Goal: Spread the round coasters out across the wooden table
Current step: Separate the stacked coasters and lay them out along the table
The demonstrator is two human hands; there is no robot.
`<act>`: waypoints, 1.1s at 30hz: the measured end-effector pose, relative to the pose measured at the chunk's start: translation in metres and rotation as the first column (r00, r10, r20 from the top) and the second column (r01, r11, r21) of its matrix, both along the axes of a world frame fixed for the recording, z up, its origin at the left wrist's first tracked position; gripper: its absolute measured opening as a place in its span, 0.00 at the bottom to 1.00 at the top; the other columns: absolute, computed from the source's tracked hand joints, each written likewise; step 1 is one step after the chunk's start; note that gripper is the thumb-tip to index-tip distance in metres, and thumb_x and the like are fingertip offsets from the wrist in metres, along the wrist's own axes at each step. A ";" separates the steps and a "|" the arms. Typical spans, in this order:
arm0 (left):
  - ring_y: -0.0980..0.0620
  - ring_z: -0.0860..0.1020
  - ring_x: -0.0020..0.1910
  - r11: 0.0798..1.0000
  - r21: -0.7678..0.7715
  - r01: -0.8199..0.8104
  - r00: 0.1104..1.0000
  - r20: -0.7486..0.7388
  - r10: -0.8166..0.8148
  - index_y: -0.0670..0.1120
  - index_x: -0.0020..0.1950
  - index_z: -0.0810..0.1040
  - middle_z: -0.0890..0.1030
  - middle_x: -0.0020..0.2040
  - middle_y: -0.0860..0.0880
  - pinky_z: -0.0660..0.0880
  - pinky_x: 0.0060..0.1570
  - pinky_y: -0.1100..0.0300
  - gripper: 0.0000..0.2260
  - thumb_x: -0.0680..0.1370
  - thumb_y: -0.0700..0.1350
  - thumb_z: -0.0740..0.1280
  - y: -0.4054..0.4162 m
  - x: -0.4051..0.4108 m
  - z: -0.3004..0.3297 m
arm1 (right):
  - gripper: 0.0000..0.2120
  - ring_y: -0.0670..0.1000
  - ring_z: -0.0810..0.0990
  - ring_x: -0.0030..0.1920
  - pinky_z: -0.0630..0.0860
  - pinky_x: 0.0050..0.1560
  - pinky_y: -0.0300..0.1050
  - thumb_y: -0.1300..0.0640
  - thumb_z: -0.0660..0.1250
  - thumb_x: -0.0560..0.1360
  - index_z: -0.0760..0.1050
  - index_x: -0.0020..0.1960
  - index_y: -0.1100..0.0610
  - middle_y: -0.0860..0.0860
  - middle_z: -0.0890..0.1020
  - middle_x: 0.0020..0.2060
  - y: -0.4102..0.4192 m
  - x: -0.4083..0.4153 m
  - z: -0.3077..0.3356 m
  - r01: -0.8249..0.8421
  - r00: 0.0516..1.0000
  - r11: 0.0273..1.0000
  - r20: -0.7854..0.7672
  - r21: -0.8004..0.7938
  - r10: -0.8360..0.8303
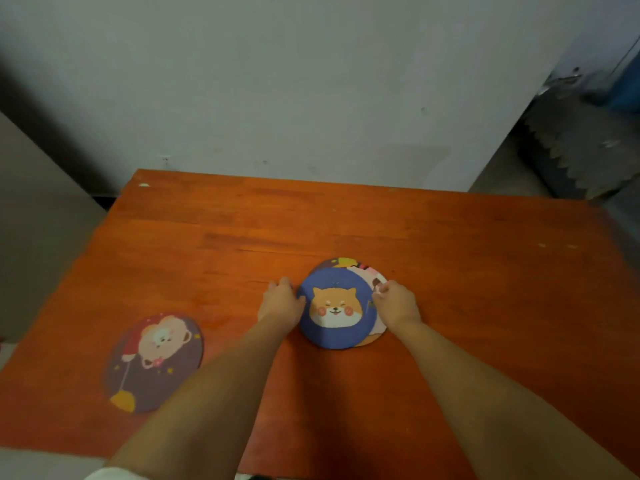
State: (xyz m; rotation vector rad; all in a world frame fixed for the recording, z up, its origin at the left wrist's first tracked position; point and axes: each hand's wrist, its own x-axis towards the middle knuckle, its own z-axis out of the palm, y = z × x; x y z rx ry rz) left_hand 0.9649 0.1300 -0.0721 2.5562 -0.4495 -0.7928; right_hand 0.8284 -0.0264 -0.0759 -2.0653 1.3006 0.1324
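A stack of round coasters lies near the middle of the orange wooden table (pixel 450 237). Its top one is a blue coaster (pixel 337 308) with a cartoon dog face. A pink-and-white coaster (pixel 372 273) and darker ones peek out behind and to the right. My left hand (pixel 281 303) rests at the blue coaster's left edge, thumb touching the rim. My right hand (pixel 394 301) pinches the right edge of the stack, on the pink-and-white coaster's rim. A purple coaster (pixel 156 362) with a bear and balloon lies alone at the near left.
A pale wall (pixel 311 81) rises behind the table's far edge. A brown cabinet side (pixel 38 220) stands at the left. Grey floor and dark clutter (pixel 581 143) lie past the table's right corner.
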 end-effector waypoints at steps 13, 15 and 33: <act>0.38 0.78 0.54 0.964 -0.106 -0.243 0.969 -0.073 0.236 0.41 0.48 0.74 0.80 0.54 0.36 0.72 0.48 0.52 0.03 0.75 0.37 0.65 -0.003 -0.007 -0.007 | 0.07 0.59 0.79 0.49 0.74 0.44 0.46 0.58 0.64 0.77 0.77 0.50 0.61 0.56 0.80 0.43 -0.008 0.020 -0.011 0.031 0.999 0.989 -0.046 0.145 -0.025; 0.41 0.78 0.48 0.949 -0.152 -0.276 0.960 -0.098 0.263 0.43 0.41 0.71 0.80 0.47 0.37 0.72 0.48 0.52 0.06 0.75 0.36 0.66 -0.003 -0.009 -0.001 | 0.05 0.57 0.76 0.46 0.72 0.43 0.46 0.58 0.63 0.77 0.74 0.43 0.57 0.52 0.77 0.39 -0.007 0.014 -0.004 0.064 0.998 0.988 0.011 0.140 -0.066; 0.44 0.68 0.40 0.963 -0.269 -0.005 0.906 -0.408 -0.110 0.47 0.36 0.65 0.68 0.35 0.46 0.74 0.51 0.46 0.14 0.79 0.36 0.63 -0.079 -0.180 0.022 | 0.03 0.52 0.72 0.44 0.68 0.44 0.45 0.59 0.61 0.78 0.73 0.50 0.58 0.52 0.75 0.45 -0.056 -0.206 0.016 0.378 0.925 0.926 0.041 0.004 -0.378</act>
